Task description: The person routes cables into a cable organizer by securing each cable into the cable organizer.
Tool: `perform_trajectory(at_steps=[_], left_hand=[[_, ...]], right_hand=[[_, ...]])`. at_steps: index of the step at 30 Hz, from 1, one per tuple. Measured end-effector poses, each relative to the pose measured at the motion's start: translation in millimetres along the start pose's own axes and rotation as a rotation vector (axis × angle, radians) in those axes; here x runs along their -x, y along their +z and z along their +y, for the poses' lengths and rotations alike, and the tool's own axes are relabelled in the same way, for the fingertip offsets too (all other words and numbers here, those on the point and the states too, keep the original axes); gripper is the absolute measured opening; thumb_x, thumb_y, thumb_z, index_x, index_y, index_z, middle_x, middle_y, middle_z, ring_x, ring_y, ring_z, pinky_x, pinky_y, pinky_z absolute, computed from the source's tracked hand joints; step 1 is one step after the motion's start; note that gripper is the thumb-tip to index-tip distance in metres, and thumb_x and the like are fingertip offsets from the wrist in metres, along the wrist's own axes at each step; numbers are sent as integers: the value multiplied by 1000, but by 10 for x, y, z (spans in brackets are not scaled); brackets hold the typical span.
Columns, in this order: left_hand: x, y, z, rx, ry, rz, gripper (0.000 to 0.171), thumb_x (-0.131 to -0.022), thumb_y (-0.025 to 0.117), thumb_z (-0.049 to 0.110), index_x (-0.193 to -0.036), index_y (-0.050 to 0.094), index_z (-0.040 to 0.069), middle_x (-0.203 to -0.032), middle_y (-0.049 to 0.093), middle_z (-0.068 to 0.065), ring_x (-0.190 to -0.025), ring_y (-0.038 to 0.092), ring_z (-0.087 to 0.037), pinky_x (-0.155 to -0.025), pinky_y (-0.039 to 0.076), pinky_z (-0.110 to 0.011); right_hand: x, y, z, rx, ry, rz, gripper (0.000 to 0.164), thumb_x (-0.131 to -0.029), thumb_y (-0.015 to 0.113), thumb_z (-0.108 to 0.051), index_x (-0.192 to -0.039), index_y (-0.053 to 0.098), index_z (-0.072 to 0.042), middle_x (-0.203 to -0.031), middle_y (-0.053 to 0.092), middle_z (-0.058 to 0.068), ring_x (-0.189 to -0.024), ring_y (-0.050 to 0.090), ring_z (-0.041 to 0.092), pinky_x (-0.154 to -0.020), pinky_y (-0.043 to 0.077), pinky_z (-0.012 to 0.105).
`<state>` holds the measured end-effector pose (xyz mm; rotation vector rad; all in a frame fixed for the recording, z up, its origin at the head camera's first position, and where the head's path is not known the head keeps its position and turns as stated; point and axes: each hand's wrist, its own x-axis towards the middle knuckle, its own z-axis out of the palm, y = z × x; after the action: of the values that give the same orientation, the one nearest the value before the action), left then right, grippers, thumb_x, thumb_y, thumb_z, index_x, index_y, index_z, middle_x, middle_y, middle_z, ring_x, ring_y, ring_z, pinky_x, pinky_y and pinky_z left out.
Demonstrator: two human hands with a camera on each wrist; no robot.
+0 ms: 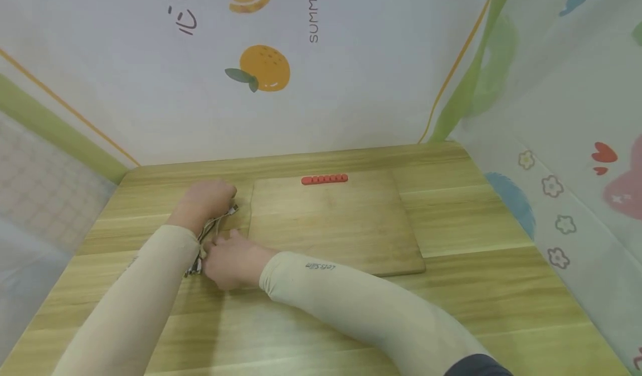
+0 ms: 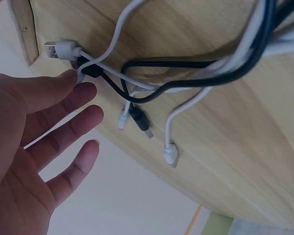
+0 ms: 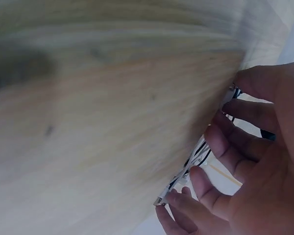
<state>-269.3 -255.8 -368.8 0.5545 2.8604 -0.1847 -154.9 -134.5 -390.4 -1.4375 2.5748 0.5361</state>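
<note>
A bunch of white and black USB cables (image 1: 209, 226) lies on the table left of the wooden board. Over its far end, my left hand (image 1: 207, 199) pinches a thin white cable (image 2: 118, 30) between thumb and index finger, the other fingers spread. Near the pinch are a white USB plug (image 2: 63, 50) and several smaller connectors, one a black connector (image 2: 140, 120). At the near end of the bunch is my right hand (image 1: 234, 262); in the right wrist view its thumb and index finger close on the cables (image 3: 201, 149), though exactly which one is hidden.
The flat wooden board (image 1: 326, 225) lies right of the hands. On its far edge sits a red slotted strip (image 1: 324, 179). A printed white curtain (image 1: 351, 97) hangs behind the wood-grain table (image 1: 466, 209) and along its sides.
</note>
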Motion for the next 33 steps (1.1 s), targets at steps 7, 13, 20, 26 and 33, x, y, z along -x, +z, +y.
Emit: perform_trajectory(at_steps=[7, 13, 20, 26, 33], left_hand=[[-46, -31, 39, 20, -27, 5, 21, -101, 60, 11, -81, 65, 11, -86, 70, -8, -76, 62, -25, -73, 55, -49], [-27, -111, 72, 52, -19, 46, 7, -96, 67, 7, -91, 71, 4, -92, 74, -14, -82, 68, -31, -75, 58, -52], [-15, -212, 77, 183, -46, 29, 43, -97, 56, -4, -139, 63, -5, -140, 65, -31, -127, 64, -50, -102, 55, -62], [3, -271, 49, 269, -57, 73, 45, -94, 50, -3, -137, 64, -7, -133, 68, -32, -113, 68, -43, -93, 57, -57], [-2, -361, 45, 387, -75, 146, 38, -100, 51, 5, -132, 65, -8, -124, 69, -34, -113, 67, -48, -94, 56, -61]], right_hand=[[5, 1, 24, -28, -34, 80, 16, -107, 58, -32, -117, 69, -39, -129, 66, -17, -118, 58, 7, -95, 44, 30], [17, 12, 21, -27, -38, 96, 17, -108, 57, -31, -116, 69, -39, -129, 67, -20, -118, 58, 7, -92, 43, 29], [29, 8, 66, 2, -25, 102, 17, -105, 60, -34, -119, 71, -38, -129, 68, -15, -123, 58, 9, -99, 45, 31], [101, -25, 117, 35, -32, 134, 19, -108, 56, -37, -119, 71, -37, -134, 69, -12, -131, 57, 13, -104, 45, 34], [263, -45, 217, 166, -49, 221, 25, -110, 52, -33, -129, 70, -36, -138, 68, -7, -130, 57, 15, -103, 49, 33]])
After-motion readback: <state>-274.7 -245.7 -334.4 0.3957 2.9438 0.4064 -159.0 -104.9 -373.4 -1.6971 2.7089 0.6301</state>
